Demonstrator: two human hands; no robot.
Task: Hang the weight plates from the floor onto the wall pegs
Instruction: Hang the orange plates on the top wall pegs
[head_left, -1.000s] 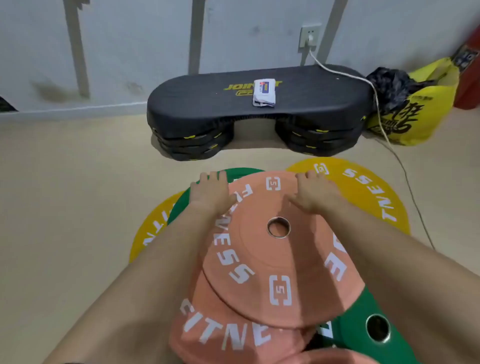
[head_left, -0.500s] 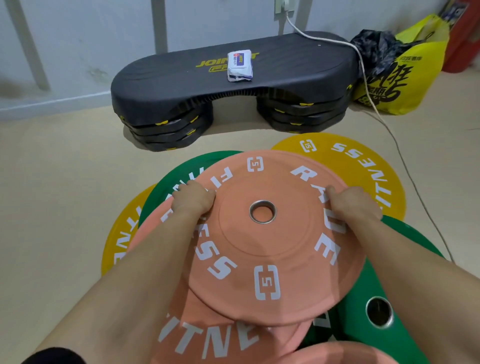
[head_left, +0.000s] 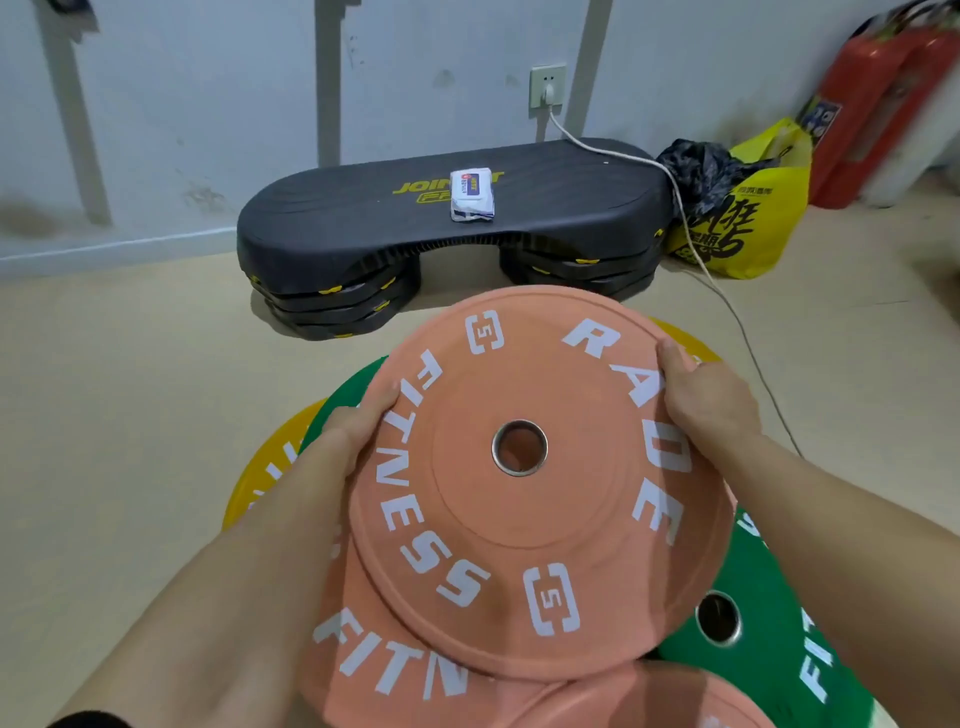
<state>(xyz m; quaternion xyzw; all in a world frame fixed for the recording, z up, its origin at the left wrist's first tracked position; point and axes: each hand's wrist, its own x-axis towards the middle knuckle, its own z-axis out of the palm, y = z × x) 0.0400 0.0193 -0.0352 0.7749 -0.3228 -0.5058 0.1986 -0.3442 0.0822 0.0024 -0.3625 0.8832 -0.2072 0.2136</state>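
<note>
Clearly heavy and stiff, the round salmon-pink rubber weight plate (head_left: 535, 483) at centre frame needed opposite-rim holds; my left hand (head_left: 358, 423) and right hand (head_left: 706, 395) had fingers clenched around it there.

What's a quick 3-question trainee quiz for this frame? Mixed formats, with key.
1. True or false: both hands grip the top pink plate at opposite edges.
2. Multiple choice: what lies on the black step platform? A) a water bottle B) a small white packet C) a glove
3. Fill in: the bag beside the platform's right end is ______ in colour.

Key:
1. True: the left hand holds the left edge, the right hand the right edge.
2. B, the white packet.
3. Yellow: the bag sits on the floor by the wall.
</note>
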